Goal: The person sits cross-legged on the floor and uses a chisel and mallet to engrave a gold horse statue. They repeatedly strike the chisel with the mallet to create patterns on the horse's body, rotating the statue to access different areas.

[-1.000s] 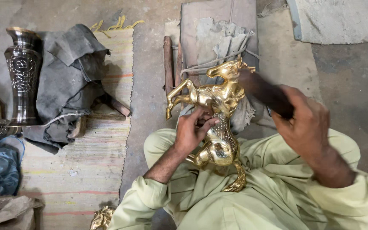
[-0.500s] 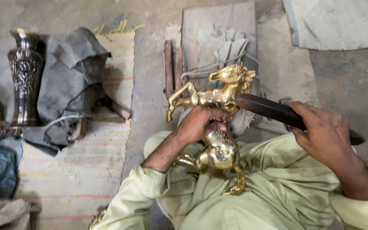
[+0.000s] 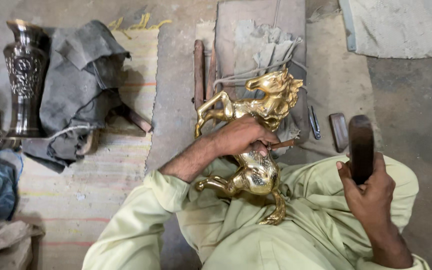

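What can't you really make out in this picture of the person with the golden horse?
- Head view: the left hand covers the middle of the brass horse and most of the thin tool it holds.
- The right hand hides the lower end of the dark wooden block.
- The metal vase: its relief pattern is too small to read.

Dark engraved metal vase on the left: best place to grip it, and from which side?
Grip the dark engraved metal vase at its narrow neck, just under the flared rim, coming from the left. It stands upright, and the crumpled grey cloth crowds its right side.
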